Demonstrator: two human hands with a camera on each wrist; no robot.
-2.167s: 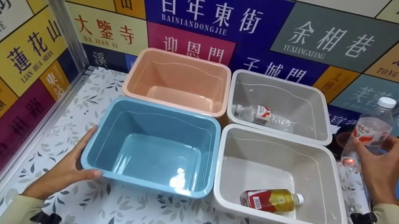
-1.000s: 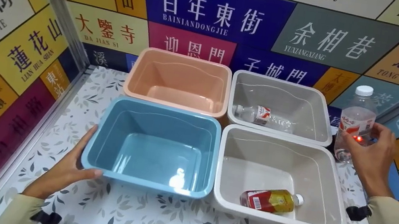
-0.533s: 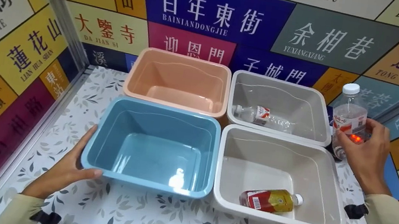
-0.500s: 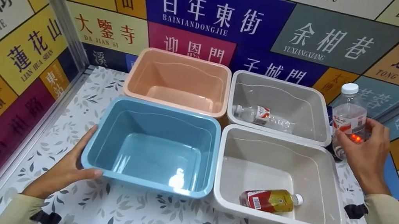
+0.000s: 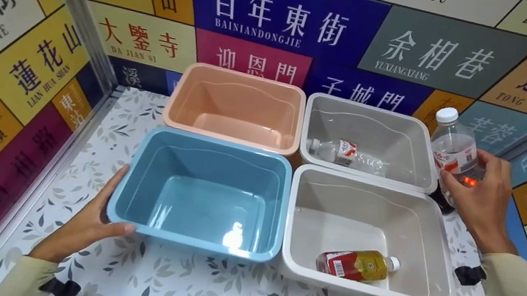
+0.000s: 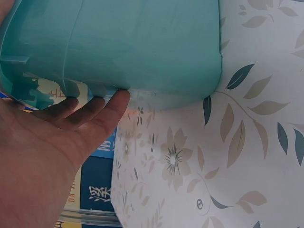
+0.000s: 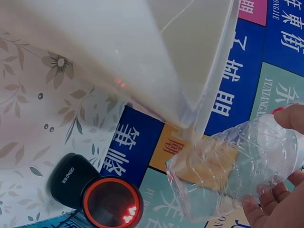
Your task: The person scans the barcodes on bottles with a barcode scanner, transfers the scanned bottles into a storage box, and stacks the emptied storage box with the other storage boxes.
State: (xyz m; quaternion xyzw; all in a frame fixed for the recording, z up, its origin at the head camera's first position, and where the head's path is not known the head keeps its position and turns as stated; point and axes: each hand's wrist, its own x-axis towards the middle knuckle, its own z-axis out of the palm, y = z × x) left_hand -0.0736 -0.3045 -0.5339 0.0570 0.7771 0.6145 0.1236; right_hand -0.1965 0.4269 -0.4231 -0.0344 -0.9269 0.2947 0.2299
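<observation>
In the head view my right hand [image 5: 483, 199] grips a clear plastic bottle [image 5: 454, 150] with a white cap and red-and-white label, tilted with its cap to the left. It is raised beside the right edge of the grey bin [image 5: 433, 165]. A red light glows near the fingers. The right wrist view shows the bottle's ribbed lower part [image 7: 223, 166] above a black scanner-like device [image 7: 111, 202] with an orange ring. My left hand [image 5: 87, 228] rests against the near-left corner of the blue bin [image 5: 199, 247], its fingertips touching the side wall [image 6: 142, 52].
Another clear bottle [image 5: 344, 152] lies in the grey bin. A red-and-yellow drink bottle [image 5: 358, 264] lies in the beige bin [image 5: 368, 287] at front right. The peach bin [image 5: 237, 77] stands behind the blue one. Sign-covered walls [image 5: 283, 15] enclose the patterned table [image 5: 200, 290].
My right hand has carried the bottle leftward, closer to the grey bin, and its cap has tipped further left. My left hand and the bins have stayed put.
</observation>
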